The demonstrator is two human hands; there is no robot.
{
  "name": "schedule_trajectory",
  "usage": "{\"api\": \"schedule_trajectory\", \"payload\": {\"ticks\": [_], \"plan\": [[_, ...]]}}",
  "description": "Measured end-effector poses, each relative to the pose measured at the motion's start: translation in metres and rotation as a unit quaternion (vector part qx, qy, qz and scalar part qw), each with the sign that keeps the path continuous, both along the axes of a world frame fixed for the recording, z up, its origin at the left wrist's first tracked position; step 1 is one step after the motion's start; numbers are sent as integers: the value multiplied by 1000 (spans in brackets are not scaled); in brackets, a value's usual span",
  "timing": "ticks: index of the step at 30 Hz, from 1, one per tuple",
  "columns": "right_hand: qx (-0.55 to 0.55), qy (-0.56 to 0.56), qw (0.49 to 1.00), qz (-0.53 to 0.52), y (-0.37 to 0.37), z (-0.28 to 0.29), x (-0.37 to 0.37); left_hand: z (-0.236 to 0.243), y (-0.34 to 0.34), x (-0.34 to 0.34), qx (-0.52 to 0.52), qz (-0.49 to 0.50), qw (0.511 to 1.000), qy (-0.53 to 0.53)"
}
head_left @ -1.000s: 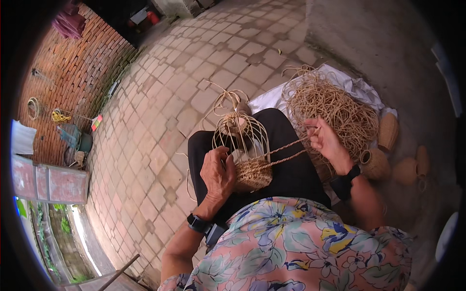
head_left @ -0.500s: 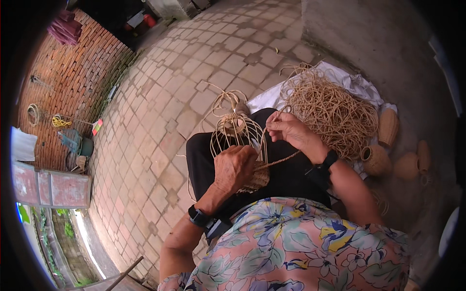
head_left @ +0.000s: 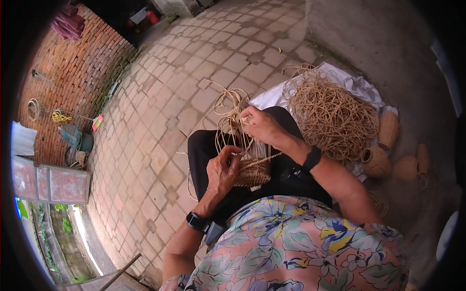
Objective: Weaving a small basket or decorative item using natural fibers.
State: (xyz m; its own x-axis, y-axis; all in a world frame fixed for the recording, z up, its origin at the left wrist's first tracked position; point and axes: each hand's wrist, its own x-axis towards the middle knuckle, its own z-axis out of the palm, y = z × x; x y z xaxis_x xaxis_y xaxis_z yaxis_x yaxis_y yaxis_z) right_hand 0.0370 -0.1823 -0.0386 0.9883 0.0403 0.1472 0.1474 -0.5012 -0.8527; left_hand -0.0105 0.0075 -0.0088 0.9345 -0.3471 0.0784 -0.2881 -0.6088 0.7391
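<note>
On my lap rests a partly woven basket point(head_left: 255, 173), its tan woven wall nearest my body and bare stakes point(head_left: 224, 138) curving up from it. My left hand point(head_left: 223, 170) is closed at the left side of the basket, its thumb and forefinger at the stakes just above the woven wall. Over the stakes' upper part, my right hand point(head_left: 262, 127) is closed with its fingertips pinching a strand of straw cord; the exact strand is partly hidden. A twisted cord point(head_left: 272, 157) runs from the basket's rim toward the right.
A large heap of loose straw cord point(head_left: 332, 116) lies on a white sheet point(head_left: 272, 96) to the right. Beside it are several woven vessels point(head_left: 376, 162). Loops of cord point(head_left: 232, 97) stick out beyond my knees. Paving point(head_left: 160, 126) spreads left toward a brick wall point(head_left: 82, 72).
My right hand has moved left, from out beside the basket to over the stakes. My left hand has shifted slightly down and left, uncovering more of the woven wall.
</note>
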Motion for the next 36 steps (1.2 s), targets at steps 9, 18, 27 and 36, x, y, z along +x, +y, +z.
{"api": "schedule_trajectory", "payload": {"ticks": [9,18,27,36], "plan": [[440,303,844,49,-53,-12,-78,1,14,1,-36,-100,994,-32],[372,169,913,-8,-72,-17,-26,6,-29,12,93,-161,956,-227],[39,73,997,6,-15,-42,8,8,-35,9,141,-144,961,-191],[241,139,958,72,3,9,13,4,8,-1,18,-36,997,61]]}}
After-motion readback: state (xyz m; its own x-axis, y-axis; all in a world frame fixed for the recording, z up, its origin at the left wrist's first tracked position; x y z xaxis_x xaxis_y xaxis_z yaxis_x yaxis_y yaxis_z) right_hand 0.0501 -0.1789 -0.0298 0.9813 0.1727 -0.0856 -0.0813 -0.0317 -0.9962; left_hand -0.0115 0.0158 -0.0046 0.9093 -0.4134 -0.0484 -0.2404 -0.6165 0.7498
